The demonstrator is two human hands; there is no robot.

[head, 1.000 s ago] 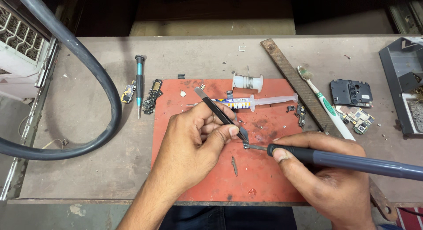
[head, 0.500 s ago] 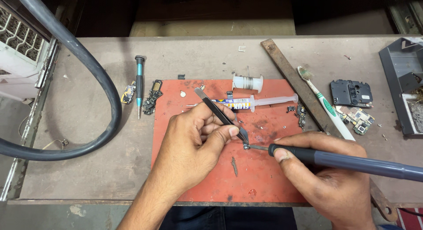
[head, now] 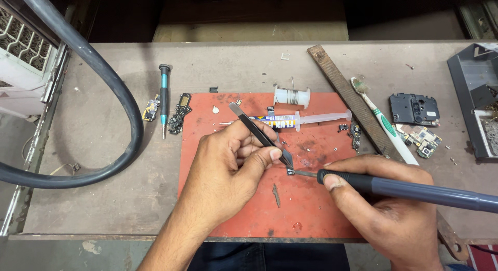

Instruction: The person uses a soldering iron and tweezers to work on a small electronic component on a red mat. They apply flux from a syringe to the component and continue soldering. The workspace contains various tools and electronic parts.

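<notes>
Left hand pinched thin black metal tweezers; right hand gripped long grey soldering iron, over flat red rubber mat.

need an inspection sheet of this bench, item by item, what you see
surface: brown table with a stained red mat on it
job's things: tweezers and soldering iron meet at a tiny part on the mat
clutter: syringe, wire spool, screwdriver, toothbrush, metal file, circuit boards
grippers: left hand pinches the tweezers; right hand grips the iron
cables: thick black hose loops over the table's left side
surroundings: white grille at left, dark tray at right
</notes>
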